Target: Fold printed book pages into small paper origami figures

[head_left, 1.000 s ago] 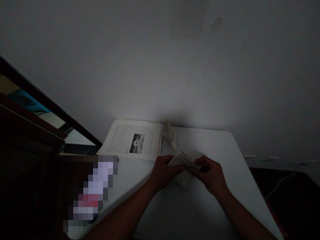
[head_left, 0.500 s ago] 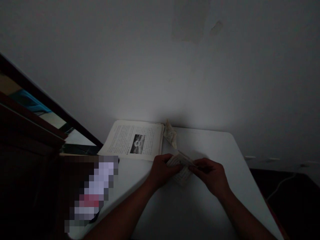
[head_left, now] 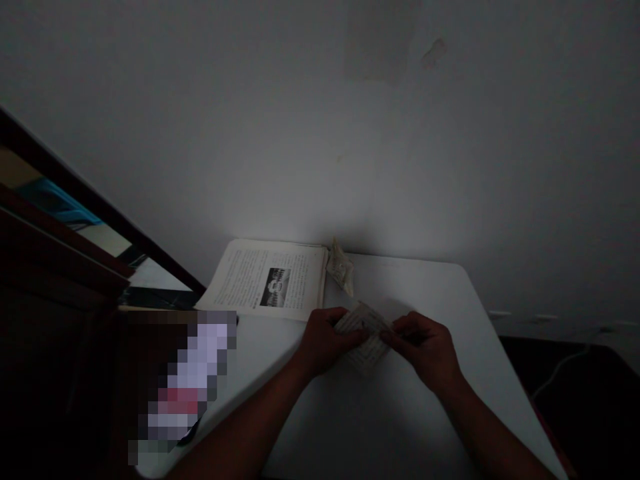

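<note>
A folded piece of printed paper [head_left: 367,353] is held between my two hands above the white table [head_left: 430,287]. My left hand [head_left: 327,340] grips its left side, thumb lying across the front. At the right edge, my right hand [head_left: 425,347] pinches the paper between thumb and fingers. Just beyond my hands, a folded paper boat [head_left: 341,270] of similar printed paper rests on the table. Beside it on the left lies a stack of printed pages [head_left: 245,277] with a dark picture on the top sheet. My fingers hide parts of the held paper.
A pale wall [head_left: 280,147] rises right behind the table. On the left edge of the table is a pixelated, bright object [head_left: 193,380]. Dark wooden furniture [head_left: 55,287] stands to the left. A pale cable [head_left: 560,367] runs through the dark area on the right.
The held paper has turned so that its front shows flatter and wider. My right hand has shifted slightly along its right edge. The paper boat and pages have not moved.
</note>
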{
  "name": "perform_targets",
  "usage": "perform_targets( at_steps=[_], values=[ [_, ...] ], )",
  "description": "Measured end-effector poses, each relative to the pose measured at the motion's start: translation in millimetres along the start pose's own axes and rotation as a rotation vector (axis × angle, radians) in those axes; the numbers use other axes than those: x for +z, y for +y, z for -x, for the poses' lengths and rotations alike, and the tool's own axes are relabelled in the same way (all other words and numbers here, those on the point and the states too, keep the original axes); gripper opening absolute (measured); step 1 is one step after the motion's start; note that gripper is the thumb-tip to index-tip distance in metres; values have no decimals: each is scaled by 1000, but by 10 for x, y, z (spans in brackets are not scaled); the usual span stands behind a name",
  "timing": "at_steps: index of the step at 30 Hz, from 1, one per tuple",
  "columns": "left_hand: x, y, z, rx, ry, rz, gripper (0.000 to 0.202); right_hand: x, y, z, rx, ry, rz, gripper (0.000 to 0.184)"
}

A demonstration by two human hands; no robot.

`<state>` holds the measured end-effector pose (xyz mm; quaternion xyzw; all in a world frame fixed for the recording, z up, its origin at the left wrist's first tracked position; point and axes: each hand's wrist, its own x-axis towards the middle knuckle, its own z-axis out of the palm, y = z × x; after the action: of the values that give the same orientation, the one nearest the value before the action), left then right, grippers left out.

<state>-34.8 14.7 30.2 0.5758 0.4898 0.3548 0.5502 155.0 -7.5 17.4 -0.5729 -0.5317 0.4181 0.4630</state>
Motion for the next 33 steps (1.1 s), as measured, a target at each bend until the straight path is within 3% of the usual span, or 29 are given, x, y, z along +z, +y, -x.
perform_targets(
  at_steps=[7, 13, 20, 26, 33],
  values=[
    [-11, -40, -22, -19, -15, 9, 23, -19, 15, -31, 34, -14, -80, 34],
    [-44, -43, -39, -21, 7, 30, 21, -34, -13, -44, 123, -119, -142, 39],
    [-40, -37, -52, -64, -9, 108, 24, -56, 8, -29, 76, -63, -162, 27],
    [-72, -87, -68, -99, -28, 228, 31, -70, -8, -19, 80, -146, -179, 40],
    [-78, -85, -70, -106, -30, 261, 33, -71, 25, -5, 67, -146, -130, 24]
  ],
)
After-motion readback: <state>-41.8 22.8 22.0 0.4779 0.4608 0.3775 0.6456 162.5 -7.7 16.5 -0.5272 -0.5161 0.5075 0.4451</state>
